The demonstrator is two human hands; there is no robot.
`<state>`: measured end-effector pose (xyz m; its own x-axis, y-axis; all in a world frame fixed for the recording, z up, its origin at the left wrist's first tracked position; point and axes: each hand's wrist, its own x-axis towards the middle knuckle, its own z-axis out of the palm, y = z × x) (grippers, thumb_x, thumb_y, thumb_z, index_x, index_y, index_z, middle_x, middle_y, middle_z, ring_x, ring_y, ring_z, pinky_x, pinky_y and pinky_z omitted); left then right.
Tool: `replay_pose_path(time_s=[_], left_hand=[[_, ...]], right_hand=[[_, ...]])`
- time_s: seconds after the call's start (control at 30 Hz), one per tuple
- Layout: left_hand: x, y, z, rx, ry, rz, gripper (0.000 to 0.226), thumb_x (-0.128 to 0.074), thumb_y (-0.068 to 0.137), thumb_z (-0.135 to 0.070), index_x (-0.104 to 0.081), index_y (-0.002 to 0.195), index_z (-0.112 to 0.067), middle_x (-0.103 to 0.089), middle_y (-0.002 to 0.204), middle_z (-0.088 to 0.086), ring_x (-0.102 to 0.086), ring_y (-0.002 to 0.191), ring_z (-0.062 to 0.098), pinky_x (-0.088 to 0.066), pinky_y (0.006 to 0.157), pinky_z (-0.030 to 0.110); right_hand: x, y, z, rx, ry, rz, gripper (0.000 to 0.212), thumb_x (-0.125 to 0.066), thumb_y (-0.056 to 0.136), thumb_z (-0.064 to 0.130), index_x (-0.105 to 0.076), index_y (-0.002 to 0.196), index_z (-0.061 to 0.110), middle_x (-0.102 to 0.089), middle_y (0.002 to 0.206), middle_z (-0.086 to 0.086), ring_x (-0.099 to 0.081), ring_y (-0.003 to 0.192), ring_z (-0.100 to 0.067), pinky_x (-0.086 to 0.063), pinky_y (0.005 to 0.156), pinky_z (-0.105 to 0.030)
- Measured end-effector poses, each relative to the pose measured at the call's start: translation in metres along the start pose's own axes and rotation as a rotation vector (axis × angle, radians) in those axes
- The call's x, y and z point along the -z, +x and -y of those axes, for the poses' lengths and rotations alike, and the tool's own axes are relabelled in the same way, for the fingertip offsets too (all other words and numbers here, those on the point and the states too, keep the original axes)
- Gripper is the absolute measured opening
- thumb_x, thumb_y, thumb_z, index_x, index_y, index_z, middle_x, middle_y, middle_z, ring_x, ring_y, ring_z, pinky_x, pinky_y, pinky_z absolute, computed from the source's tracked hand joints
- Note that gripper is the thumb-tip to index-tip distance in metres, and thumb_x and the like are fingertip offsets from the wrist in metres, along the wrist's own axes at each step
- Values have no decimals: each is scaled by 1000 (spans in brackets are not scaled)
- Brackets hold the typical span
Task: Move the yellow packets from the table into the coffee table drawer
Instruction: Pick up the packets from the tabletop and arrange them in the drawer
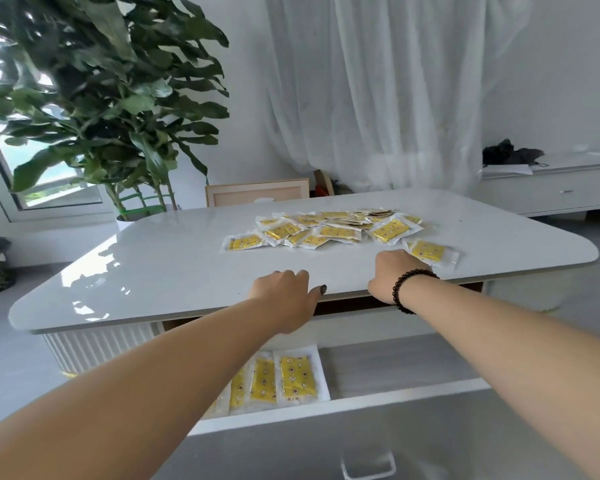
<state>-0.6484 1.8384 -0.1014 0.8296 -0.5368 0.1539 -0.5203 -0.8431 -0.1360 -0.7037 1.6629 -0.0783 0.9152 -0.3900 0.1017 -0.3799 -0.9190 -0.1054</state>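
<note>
— White curtains and a big leafy plant (108,98) behind; what's on the glossy white bench (174,258)?

— Yellow packets (329,228) in clear wrap, heaped loosely at its middle and far side, ahead of both hands; one stray packet (430,251) lies just beyond the right hand (397,271), long side slanting to the right; that hand is nearer it.

— And the hands themselves?

— Apart; left hand (284,296) fingers curled on the bench's near edge, holding nothing that I can see; right hand's fingers hidden behind the knuckles, so its grip I cannot tell.

— The drawer (395,372)?

— Open below the arms; a few flat, crinkly packets in the drawer (291,377) lie side by side at its left.
</note>
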Motion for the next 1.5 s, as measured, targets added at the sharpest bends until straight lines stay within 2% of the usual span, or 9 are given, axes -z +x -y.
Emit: replay_pose_path(time_s=[0.07,0.17,0.33,0.57,0.73,0.93,1.07,1.2,1.5], left_hand=[[-5,14,-10,-34,1,-20,53,-18,100,-53,-50,119,-16,-60,111,5,-57,98,25,-40,67,33],[-12,41,-20,-34,-97,29,56,-17,99,-56,-52,117,-16,-60,109,5,-59,94,26,-43,68,34],[-29,84,-22,12,-409,70,43,-29,98,-57,-49,114,-23,-61,88,1,-59,82,23,-46,68,33],[-51,117,-15,115,-723,-38,11,-58,86,-37,-63,95,-32,-59,76,-11,-57,76,12,-40,61,26],[-52,123,-9,145,-1114,-72,9,-65,87,-23,-64,95,-21,-65,64,-2,-54,45,8,-46,52,21],[-47,119,-8,197,-1294,-101,11,-66,87,-17,-65,97,-14,-65,65,2,-53,43,12,-44,49,20],[-44,117,-8,241,-1397,-103,13,-59,91,-16,-63,101,-10,-70,73,3,-61,51,16,-39,43,19],[-39,117,-8,278,-1530,-25,27,-44,100,-30,-58,113,-12,-74,97,8,-73,74,21,-47,49,22],[-38,117,-1,280,-1698,-7,35,-37,103,-36,-64,103,-13,-70,101,11,-71,77,19,-60,66,31]], right_hand=[[-1,13,-15,-42,44,-56,5,-50,84,14,-50,86,10,-53,100,-6,-52,85,-21,-41,61,-28],[-9,38,-38,-152,131,-136,38,-52,85,19,-48,121,8,-41,129,-10,-42,119,-28,-44,79,-36],[-34,72,-70,-353,179,-125,66,-61,82,41,-35,134,9,-34,134,-13,-36,125,-32,-41,96,-40],[-42,115,-83,-437,173,-96,89,-48,69,80,-35,135,23,-39,132,-9,-40,123,-33,-37,94,-45],[-44,132,-76,-400,18,-103,51,-46,89,39,-40,135,18,-46,129,-10,-43,120,-33,-42,96,-44],[-32,126,-55,-127,-227,-120,41,-44,88,5,-44,129,4,-58,122,-12,-57,111,-28,-49,80,-33],[-29,117,-43,-44,218,-233,35,-46,89,8,-47,124,6,-56,100,-12,-54,91,-30,-41,71,-28],[-35,105,-12,86,761,-204,46,-55,91,15,-45,136,10,-55,125,-13,-58,95,-26,-47,71,-24],[-65,106,25,289,1045,-2,30,-56,90,44,-67,111,27,-58,75,22,-54,73,6,-39,69,-14]])
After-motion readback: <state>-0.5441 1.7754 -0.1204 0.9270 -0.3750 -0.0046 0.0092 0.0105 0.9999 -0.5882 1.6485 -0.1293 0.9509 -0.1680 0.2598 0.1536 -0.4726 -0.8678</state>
